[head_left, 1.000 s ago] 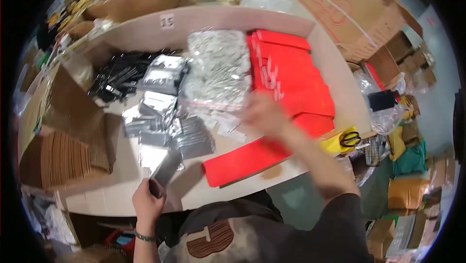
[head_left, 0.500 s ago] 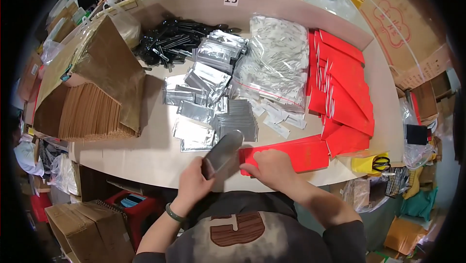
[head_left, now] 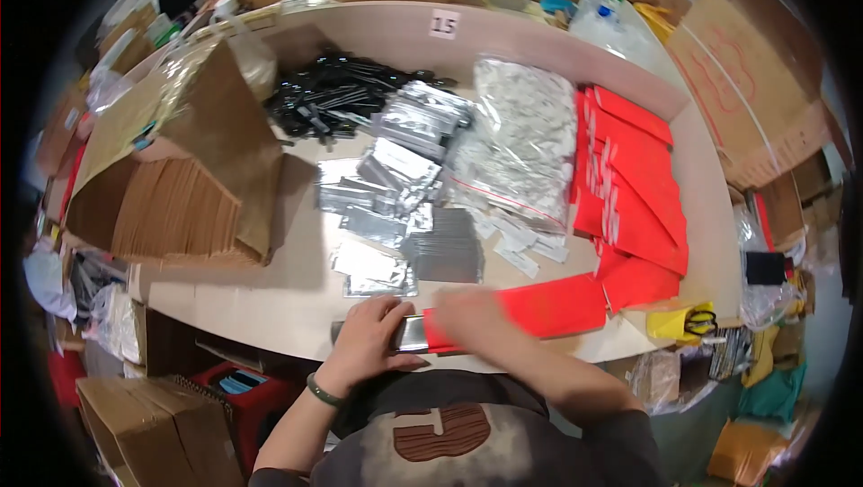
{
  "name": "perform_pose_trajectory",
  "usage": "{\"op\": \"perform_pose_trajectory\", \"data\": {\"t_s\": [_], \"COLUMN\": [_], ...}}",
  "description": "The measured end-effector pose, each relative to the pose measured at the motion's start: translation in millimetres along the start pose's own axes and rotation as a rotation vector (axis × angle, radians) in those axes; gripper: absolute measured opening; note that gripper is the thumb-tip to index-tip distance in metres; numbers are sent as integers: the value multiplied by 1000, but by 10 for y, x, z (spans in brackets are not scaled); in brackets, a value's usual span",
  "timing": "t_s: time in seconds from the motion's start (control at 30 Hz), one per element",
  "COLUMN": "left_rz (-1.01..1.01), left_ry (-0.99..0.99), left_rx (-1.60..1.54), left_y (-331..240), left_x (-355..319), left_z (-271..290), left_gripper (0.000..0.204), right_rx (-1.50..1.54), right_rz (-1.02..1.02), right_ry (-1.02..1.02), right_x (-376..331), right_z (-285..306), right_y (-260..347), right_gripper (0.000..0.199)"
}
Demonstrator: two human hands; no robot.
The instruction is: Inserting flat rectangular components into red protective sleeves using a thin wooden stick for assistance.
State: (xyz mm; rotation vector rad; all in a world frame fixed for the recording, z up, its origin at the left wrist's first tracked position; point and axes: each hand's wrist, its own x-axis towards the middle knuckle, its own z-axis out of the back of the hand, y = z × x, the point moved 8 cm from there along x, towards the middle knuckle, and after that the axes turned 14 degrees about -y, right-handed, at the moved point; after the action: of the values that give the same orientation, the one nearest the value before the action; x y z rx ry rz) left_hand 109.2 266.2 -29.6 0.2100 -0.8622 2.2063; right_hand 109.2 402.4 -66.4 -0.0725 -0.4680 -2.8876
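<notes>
My left hand (head_left: 367, 341) is closed around a flat silver-grey piece with a dark rounded end, probably a blade or strip; its exact kind is unclear. The bright part of this flat piece (head_left: 412, 334) meets the left end of a red envelope (head_left: 557, 303) at the table's front edge; whether it lies inside or on top I cannot tell. Over that envelope end is my right hand (head_left: 467, 318), its fingers smeared by motion. Just beyond my hands lie grey flat packets (head_left: 445, 246) in a fanned stack and loose silver sachets (head_left: 370, 267).
A cardboard box of brown sheets (head_left: 175, 213) stands at the left. Behind are black plastic utensils (head_left: 337, 96) and a clear bag of white packets (head_left: 521, 132). Overlapping red envelopes (head_left: 634, 181) line the right side. A raised rim (head_left: 378, 24) edges the table's back.
My left hand has lowered the grey piece from a raised tilt to nearly level against the red envelope. My right hand has shifted left over the envelope's end. The view has tilted slightly.
</notes>
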Motion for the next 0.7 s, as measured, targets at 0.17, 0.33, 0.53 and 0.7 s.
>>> {"op": "perform_pose_trajectory", "data": {"t_s": [0.17, 0.33, 0.53, 0.7], "left_rz": [135, 202, 671, 661], "left_ry": [-52, -614, -605, -382], "left_rx": [-74, 144, 670, 541], "left_y": [236, 842, 2048, 2241], "left_x": [45, -165, -72, -75], "left_z": [87, 1290, 2451, 2113], "left_gripper": [70, 32, 22, 16], "right_rx": [-450, -199, 297, -67], "right_rz": [-56, -75, 145, 344], "right_ry": [-91, -246, -147, -388], "right_x": [143, 242, 855, 719], "right_z": [280, 595, -277, -426], "right_y": [-1212, -868, 348, 774], "right_gripper": [13, 9, 16, 13]}}
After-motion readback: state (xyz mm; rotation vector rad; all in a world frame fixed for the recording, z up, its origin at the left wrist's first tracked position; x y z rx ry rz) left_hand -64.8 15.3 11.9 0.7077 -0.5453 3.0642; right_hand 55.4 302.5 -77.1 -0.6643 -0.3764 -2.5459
